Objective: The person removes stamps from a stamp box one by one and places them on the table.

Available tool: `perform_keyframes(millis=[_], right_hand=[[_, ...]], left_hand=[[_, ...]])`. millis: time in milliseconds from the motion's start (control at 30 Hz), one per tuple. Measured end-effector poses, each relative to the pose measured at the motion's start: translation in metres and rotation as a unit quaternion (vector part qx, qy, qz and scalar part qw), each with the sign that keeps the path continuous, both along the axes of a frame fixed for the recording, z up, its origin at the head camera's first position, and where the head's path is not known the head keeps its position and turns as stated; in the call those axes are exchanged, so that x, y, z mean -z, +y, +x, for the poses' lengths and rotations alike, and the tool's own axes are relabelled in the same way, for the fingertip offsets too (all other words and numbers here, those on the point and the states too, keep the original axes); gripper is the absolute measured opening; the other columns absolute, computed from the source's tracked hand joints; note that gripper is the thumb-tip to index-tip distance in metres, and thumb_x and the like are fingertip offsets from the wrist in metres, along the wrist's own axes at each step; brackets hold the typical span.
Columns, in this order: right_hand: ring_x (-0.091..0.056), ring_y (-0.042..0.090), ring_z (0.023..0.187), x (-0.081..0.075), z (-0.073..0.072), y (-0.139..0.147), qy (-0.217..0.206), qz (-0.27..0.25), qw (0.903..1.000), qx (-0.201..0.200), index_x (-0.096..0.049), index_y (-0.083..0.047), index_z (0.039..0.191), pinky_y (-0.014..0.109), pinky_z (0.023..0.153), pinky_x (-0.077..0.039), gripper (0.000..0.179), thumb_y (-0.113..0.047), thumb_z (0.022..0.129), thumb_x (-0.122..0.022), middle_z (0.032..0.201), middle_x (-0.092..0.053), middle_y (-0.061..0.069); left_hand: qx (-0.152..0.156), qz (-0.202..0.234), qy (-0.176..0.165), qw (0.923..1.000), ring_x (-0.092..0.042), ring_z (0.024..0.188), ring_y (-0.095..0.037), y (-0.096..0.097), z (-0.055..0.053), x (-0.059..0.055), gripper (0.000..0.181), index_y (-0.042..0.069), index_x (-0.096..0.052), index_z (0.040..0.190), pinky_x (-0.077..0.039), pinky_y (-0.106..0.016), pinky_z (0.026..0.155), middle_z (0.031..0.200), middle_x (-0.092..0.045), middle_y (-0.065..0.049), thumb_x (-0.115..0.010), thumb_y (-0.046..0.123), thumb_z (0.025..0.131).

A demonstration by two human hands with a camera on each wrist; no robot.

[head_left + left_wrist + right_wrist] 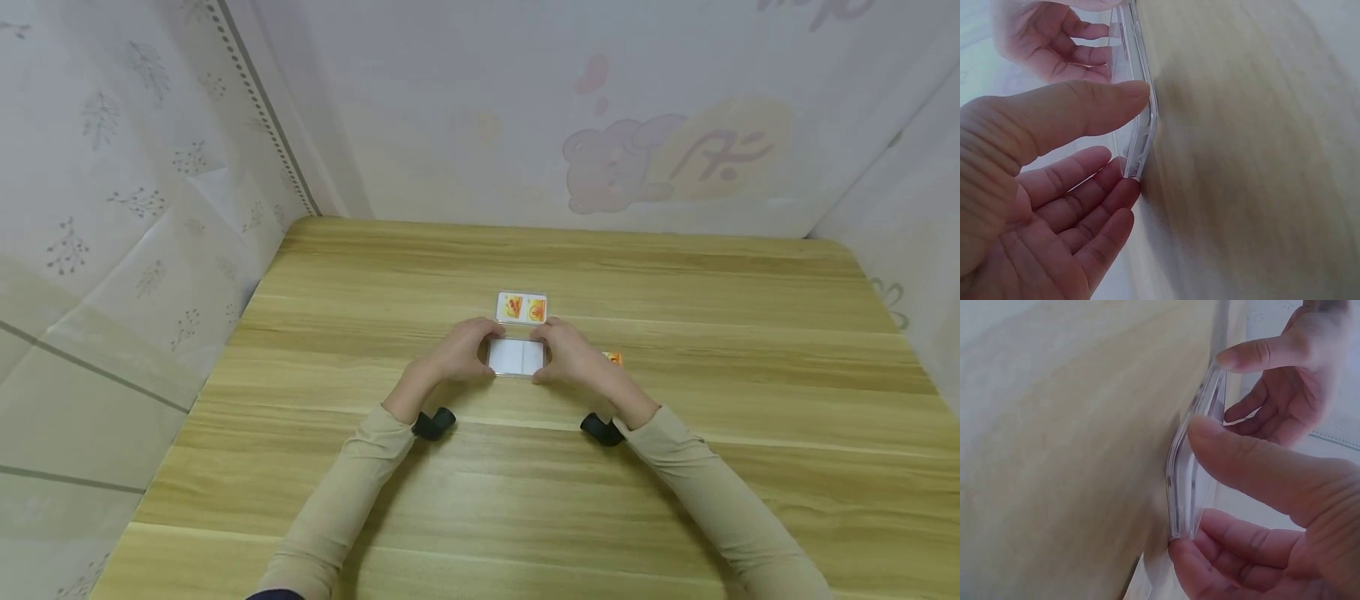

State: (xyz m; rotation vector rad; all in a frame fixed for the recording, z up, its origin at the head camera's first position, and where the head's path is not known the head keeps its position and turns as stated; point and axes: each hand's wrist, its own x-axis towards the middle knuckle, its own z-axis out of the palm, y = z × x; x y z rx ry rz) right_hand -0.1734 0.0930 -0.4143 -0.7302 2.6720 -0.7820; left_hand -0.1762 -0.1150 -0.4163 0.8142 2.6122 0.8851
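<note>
Between my hands is a flat clear plastic case (506,357) with white panels and a dividing line across it. My left hand (461,352) grips its left end, the thumb on the near edge and fingers on the far edge. At the opposite end my right hand (576,358) pinches it the same way. Seen from the left wrist, the case's transparent edge (1142,134) lies close over the wood. Just beyond it rests a second clear case (521,308) showing two orange-and-yellow pictures.
An orange printed piece (613,358) lies right of my right hand, partly hidden by the wrist. Black wrist-worn pieces (435,425) hang at both cuffs. The wooden table (487,508) ends at a patterned curtain (450,108) behind.
</note>
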Motion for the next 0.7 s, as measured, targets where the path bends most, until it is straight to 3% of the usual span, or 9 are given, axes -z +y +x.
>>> perform_keyframes(millis=[467, 700], right_hand=[[-0.054, 0.025, 0.091, -0.0023, 0.0009, -0.0016, -0.005, 0.01, 0.9999, 0.002, -0.059, 0.011, 0.113, 0.033, 0.078, -0.049, 0.055, -0.007, 0.067, -0.083, 0.108, -0.057, 0.02], [-0.052, 0.026, 0.094, -0.0038, 0.0021, -0.0038, 0.006, 0.047, 0.9987, -0.017, -0.057, 0.011, 0.113, 0.034, 0.078, -0.049, 0.053, -0.007, 0.07, -0.081, 0.109, -0.055, 0.021]], left_hand=[[0.004, -0.023, 0.004, 0.9997, -0.052, 0.113, -0.03, 0.0041, 0.002, -0.0058, 0.059, -0.008, -0.051, 0.123, -0.04, -0.038, 0.099, 0.121, -0.056, -0.018, -0.077, -0.003, 0.07], [0.007, -0.052, 0.007, 0.9986, -0.049, 0.112, -0.027, 0.008, 0.0029, -0.0051, 0.062, -0.006, -0.05, 0.125, -0.041, -0.037, 0.098, 0.123, -0.053, -0.016, -0.077, 0.002, 0.07]])
